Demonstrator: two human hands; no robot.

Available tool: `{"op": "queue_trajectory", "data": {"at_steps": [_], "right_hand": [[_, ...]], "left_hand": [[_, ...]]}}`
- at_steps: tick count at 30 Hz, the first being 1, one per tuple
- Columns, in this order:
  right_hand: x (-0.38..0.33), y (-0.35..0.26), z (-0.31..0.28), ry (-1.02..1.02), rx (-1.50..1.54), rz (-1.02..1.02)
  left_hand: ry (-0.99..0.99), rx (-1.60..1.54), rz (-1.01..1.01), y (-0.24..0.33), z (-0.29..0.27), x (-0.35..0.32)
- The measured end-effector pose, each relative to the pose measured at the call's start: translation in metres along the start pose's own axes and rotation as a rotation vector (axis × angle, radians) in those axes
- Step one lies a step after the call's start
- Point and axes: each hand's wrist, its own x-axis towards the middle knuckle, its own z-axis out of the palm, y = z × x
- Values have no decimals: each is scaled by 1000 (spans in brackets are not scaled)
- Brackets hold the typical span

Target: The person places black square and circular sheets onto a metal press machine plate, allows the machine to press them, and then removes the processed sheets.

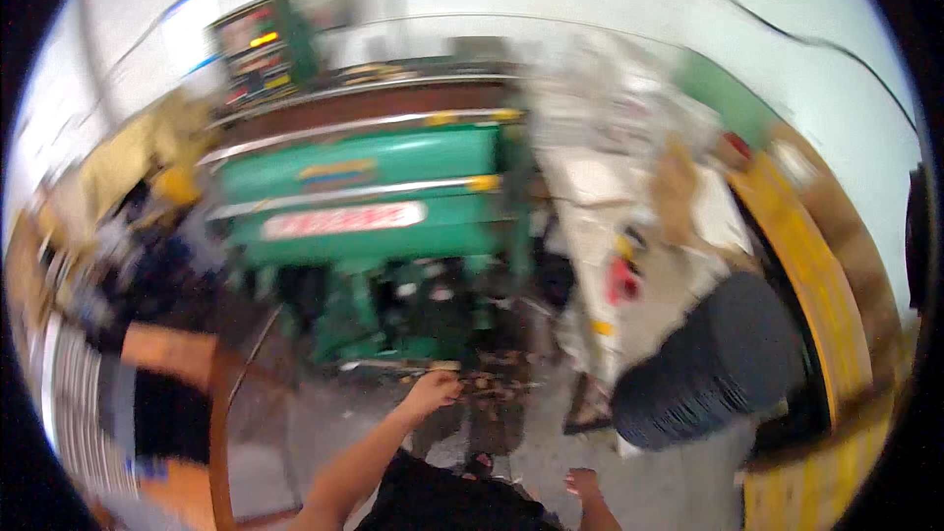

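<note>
the whole view is smeared by motion. the left hand (433,391) hangs over open grey floor (324,423), fingers loosely curled, holding nothing, just in front of the base of a green machine (364,206). the right hand (582,483) sits near the lower edge, too blurred to tell how open it is. a dark ribbed stack (713,364) stands just right, beside a cluttered white table (639,236)

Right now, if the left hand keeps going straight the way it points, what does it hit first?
Probably the base of the green machine, just beyond the left hand; the picture is blurred and depth is unclear.
</note>
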Motion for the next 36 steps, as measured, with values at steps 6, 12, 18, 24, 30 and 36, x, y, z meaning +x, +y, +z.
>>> {"op": "queue_trajectory", "data": {"at_steps": [6,12,18,24,30,36], "right_hand": [[117,-148,-2,-177,86,769],[214,-263,83,-301,-71,633],[275,-348,182,-408,-84,406],[279,-392,224,-376,-138,512],[291,-347,203,-525,-389,320],[253,-445,203,-375,-312,420]], "left_hand": [[1112,-125,226,-52,-229,-240],[2274,350,519,-33,-344,-449],[2216,370,-52,-79,-428,-551],[1898,-599,458,-62,-428,-562],[1738,-533,648,-127,-408,-594],[1386,-797,794,-60,-331,-566]]}}
